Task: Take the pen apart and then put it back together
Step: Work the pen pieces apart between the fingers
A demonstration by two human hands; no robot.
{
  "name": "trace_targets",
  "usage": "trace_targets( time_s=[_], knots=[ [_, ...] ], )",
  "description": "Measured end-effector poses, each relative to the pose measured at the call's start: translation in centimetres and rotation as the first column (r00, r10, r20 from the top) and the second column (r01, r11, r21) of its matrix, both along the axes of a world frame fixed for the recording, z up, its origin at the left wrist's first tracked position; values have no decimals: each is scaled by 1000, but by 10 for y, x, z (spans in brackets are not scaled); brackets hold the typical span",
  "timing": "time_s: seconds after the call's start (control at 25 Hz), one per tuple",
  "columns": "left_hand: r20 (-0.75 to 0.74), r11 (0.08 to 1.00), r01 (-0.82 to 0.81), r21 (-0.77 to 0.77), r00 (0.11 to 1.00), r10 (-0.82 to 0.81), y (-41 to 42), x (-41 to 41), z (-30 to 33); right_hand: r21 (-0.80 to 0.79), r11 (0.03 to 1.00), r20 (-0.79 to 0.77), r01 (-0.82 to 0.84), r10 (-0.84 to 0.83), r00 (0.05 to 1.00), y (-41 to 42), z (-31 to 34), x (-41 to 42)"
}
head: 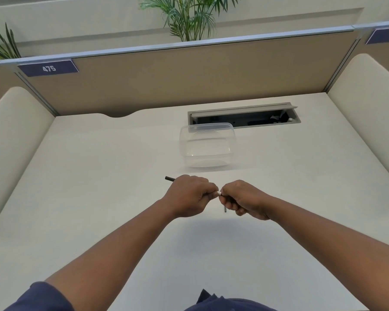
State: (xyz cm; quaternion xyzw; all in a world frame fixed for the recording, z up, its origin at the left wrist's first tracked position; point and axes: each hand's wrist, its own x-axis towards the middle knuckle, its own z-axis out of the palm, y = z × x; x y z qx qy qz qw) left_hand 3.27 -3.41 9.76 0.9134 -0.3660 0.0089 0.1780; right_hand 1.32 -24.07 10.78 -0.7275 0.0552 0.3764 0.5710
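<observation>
Both hands at frame centre, above the desk (99,198). Left hand (189,196) fisted around the pen (170,178), dark end poking out toward the left. Right hand (243,199) pinching a small dark piece (225,208) at the white joint between the fists. Clear plastic container (206,147) just behind, toward the top.
</observation>
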Motion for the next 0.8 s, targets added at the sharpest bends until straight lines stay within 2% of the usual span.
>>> trace_targets(
  time_s=[0.2, 0.52, 0.64, 0.8],
  knots=[
    [27, 998, 12, 65, 1000, -14, -2, 0, 0, -110, 993, 23, -37, 40, 999, 4, 2, 2],
    [5, 986, -16, 167, 1000, 16, -2, -7, -7, -246, 963, 178, -114, 161, 971, 14, -7, 0],
    [-64, 982, -34, 186, 997, 47, -4, -7, -6, -364, 926, 339, -96, 228, 913, 17, -13, -1],
    [-134, 973, -47, 224, 988, 78, -8, -8, -3, -522, 849, 481, -75, 366, 796, 18, -22, -6]
  ],
)
